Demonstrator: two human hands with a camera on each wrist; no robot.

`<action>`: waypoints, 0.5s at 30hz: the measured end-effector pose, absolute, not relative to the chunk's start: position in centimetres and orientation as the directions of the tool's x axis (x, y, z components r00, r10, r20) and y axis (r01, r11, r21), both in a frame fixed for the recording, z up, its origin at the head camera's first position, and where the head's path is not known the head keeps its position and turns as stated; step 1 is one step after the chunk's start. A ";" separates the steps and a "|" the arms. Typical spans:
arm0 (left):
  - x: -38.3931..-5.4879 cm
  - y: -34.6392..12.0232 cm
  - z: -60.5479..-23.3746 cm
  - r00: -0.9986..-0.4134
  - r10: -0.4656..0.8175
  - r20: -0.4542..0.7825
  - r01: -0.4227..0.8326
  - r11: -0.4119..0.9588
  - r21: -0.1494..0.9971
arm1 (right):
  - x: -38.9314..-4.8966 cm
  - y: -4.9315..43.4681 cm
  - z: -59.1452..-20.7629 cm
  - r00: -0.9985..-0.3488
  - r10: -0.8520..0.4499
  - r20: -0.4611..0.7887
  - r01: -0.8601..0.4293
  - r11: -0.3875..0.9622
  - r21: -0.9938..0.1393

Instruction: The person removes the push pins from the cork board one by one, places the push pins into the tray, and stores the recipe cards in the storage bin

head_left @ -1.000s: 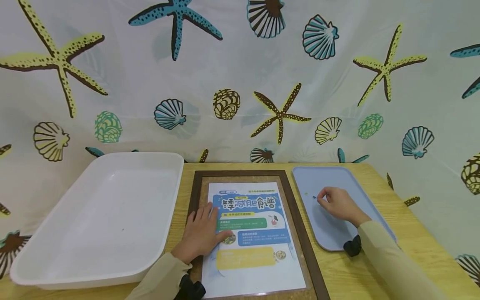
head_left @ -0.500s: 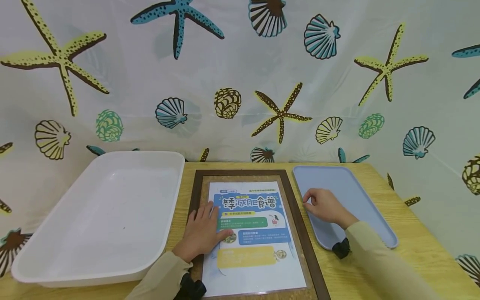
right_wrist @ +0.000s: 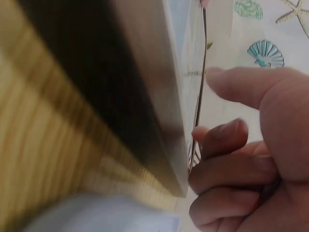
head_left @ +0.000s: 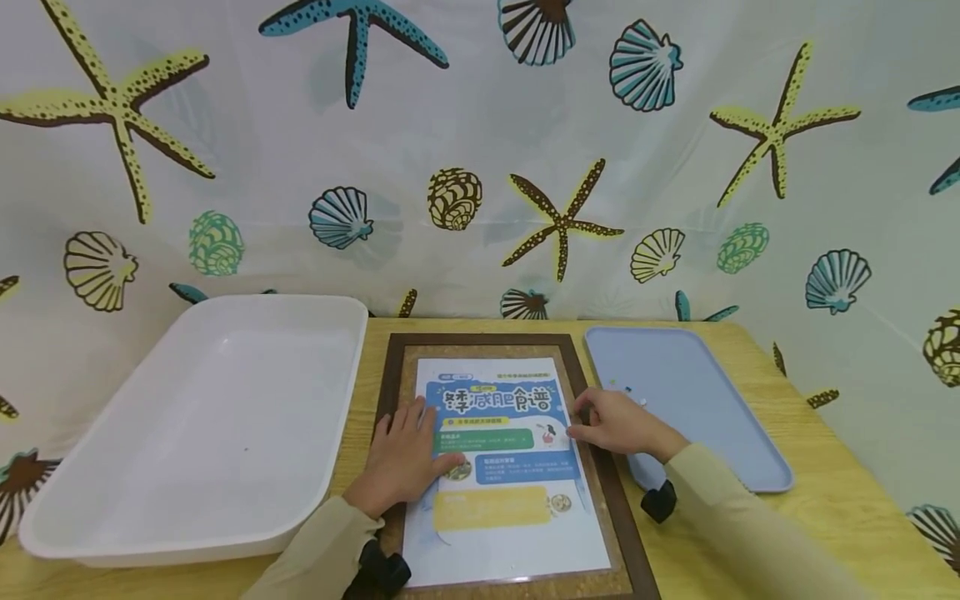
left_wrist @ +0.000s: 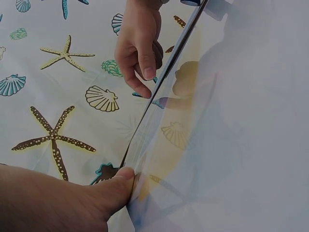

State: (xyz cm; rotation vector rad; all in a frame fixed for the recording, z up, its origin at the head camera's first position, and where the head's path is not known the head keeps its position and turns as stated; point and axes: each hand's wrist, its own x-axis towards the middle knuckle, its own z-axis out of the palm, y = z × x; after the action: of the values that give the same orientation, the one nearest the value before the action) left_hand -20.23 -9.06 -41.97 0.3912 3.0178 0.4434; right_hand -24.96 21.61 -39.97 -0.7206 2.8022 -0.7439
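A printed paper sheet (head_left: 502,542) with blue, green and yellow panels lies on a brown-framed cork board (head_left: 480,352). My left hand (head_left: 401,458) rests on the sheet's left side with fingers spread; in the left wrist view its thumb (left_wrist: 118,186) is at the board's edge. Over the right edge of the sheet and frame is my right hand (head_left: 622,421). In the right wrist view its thumb (right_wrist: 236,84) stands apart from the curled fingers (right_wrist: 231,174). Nothing shows between them, though a tiny thing could be hidden.
A blue tray (head_left: 712,417) lies right of the board, with several tiny coloured bits near its left side. A large white tub (head_left: 195,425) stands to the left. Behind the wooden table (head_left: 817,467) hangs a curtain (head_left: 465,100) with shells and starfish.
My right hand has moved left from above the blue tray to the board's right edge. Its thumb and index finger, earlier together, now look apart. The left hand has stayed in place.
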 end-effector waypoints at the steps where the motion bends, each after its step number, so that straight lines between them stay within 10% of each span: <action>1: -20.2 -9.1 -42.0 -0.966 0.259 -0.028 0.239 0.926 0.293 | -24.9 21.4 -40.0 -0.874 -0.484 -0.028 -0.408 0.765 -0.498; 15: -20.4 -9.2 -42.4 -0.967 0.253 -0.014 0.237 0.924 0.301 | -24.5 19.8 -40.7 -0.943 -0.332 -0.005 -0.299 0.857 -0.419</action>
State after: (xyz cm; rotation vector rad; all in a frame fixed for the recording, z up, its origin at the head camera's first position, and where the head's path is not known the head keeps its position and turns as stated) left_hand -20.37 -9.22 -42.43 0.3859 3.0292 0.4642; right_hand -24.48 19.82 -40.73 -0.5022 2.9533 -0.6468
